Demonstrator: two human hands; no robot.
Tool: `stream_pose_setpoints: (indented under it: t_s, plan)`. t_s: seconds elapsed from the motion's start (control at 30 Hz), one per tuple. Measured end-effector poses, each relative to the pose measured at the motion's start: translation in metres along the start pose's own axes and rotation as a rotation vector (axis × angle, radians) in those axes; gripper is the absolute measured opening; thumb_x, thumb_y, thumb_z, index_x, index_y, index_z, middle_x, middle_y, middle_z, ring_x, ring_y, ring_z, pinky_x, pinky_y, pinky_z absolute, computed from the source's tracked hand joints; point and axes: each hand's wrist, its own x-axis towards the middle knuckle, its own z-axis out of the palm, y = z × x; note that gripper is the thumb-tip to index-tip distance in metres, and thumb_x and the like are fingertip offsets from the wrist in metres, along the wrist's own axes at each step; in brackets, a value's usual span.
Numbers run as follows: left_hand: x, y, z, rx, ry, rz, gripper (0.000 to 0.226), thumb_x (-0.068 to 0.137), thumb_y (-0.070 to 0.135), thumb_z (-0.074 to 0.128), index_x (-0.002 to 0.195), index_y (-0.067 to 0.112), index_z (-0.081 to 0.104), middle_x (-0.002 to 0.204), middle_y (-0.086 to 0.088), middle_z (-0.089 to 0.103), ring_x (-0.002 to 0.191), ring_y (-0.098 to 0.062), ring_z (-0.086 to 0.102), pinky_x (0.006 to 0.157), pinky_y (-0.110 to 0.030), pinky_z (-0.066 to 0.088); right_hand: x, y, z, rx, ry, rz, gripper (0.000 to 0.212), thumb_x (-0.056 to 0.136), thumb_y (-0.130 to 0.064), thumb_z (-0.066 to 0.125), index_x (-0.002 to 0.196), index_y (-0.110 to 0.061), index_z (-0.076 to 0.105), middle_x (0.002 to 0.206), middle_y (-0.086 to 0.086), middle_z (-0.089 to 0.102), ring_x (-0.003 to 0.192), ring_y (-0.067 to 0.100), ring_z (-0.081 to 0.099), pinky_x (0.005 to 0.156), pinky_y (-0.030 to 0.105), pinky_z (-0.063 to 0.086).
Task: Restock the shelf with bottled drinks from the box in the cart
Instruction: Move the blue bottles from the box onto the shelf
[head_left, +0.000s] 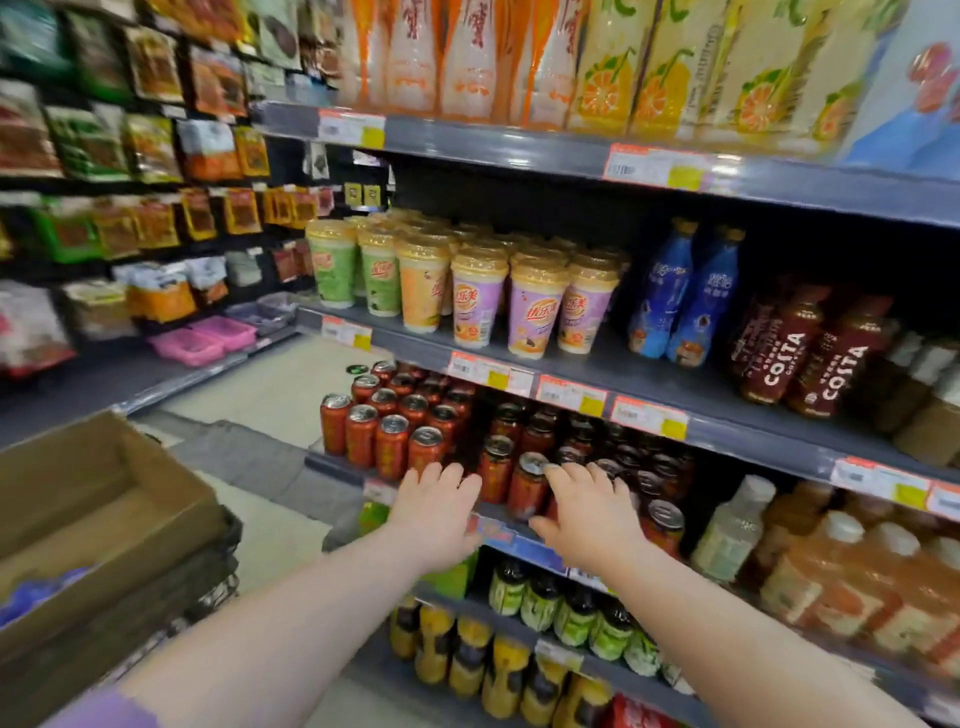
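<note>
Both my hands reach to the front edge of the shelf (337, 462) that carries rows of red drink cans (392, 441). My left hand (436, 512) is spread flat in front of the cans, fingers straight, holding nothing. My right hand (589, 512) has its fingers against a red can (527, 486) at the front; whether they curl round it cannot be told. The cardboard box (104, 499) sits in the dark cart (218, 566) at the lower left, with something blue and purple inside it.
Above the cans stand milk tea cups (478, 296), blue bottles (685, 296) and Costa coffee bottles (800, 353). Right of the cans are pale and amber bottles (737, 530). Below are green-labelled and yellow bottles (467, 660). Snack packets fill the left racks.
</note>
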Motion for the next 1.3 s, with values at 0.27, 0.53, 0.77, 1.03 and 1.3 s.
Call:
stream_pose_setpoints:
  t_s: [0.27,0.53,0.77,1.03,1.3]
  plan:
    - [-0.096,-0.067,0.012,0.019,-0.043,-0.202,0.079,0.083,0.062,0.050,0.143,0.017,0.026,0.146,-0.010,0.034,0.132,-0.032,0.033,0.107,-0.045,0.031,-0.027,-0.092,0.014,0.029,-0.088,-0.181,0.063,0.090,-0.051,0.049,0.142,-0.025,0.028,0.145,0.000,0.036,0.138,0.028,0.025,0.108,0.047,0.025]
    - [-0.163,-0.165,0.020,-0.019,-0.048,-0.319,0.069,0.087,0.054,0.047,0.141,0.015,0.028,0.143,-0.011,0.036,0.131,-0.032,0.033,0.108,-0.045,0.027,-0.010,-0.201,0.012,0.001,-0.099,-0.307,0.066,0.089,-0.049,0.050,0.145,-0.025,0.025,0.147,-0.002,0.036,0.134,0.023,0.032,0.108,0.044,0.026]
    - [-0.232,-0.311,0.036,-0.073,-0.053,-0.472,0.069,0.084,0.053,0.051,0.139,0.017,0.031,0.137,-0.008,0.041,0.126,-0.030,0.036,0.105,-0.043,0.029,0.030,-0.363,0.023,-0.024,-0.170,-0.408,0.066,0.090,-0.050,0.046,0.145,-0.022,0.024,0.146,0.003,0.037,0.134,0.028,0.033,0.108,0.046,0.027]
    - [-0.335,-0.452,0.069,-0.102,-0.164,-0.679,0.065,0.084,0.055,0.052,0.135,0.018,0.036,0.135,-0.005,0.044,0.125,-0.027,0.041,0.104,-0.038,0.034,0.045,-0.540,0.054,-0.048,-0.225,-0.602,0.065,0.088,-0.047,0.049,0.143,-0.022,0.027,0.143,0.004,0.040,0.132,0.026,0.036,0.108,0.045,0.027]
    - [-0.363,-0.498,0.105,-0.175,-0.213,-0.777,0.069,0.085,0.056,0.051,0.140,0.019,0.031,0.138,-0.005,0.042,0.128,-0.026,0.039,0.105,-0.038,0.031,0.074,-0.602,0.080,-0.098,-0.305,-0.669,0.068,0.087,-0.045,0.053,0.144,-0.023,0.024,0.143,0.004,0.038,0.132,0.025,0.035,0.107,0.044,0.029]
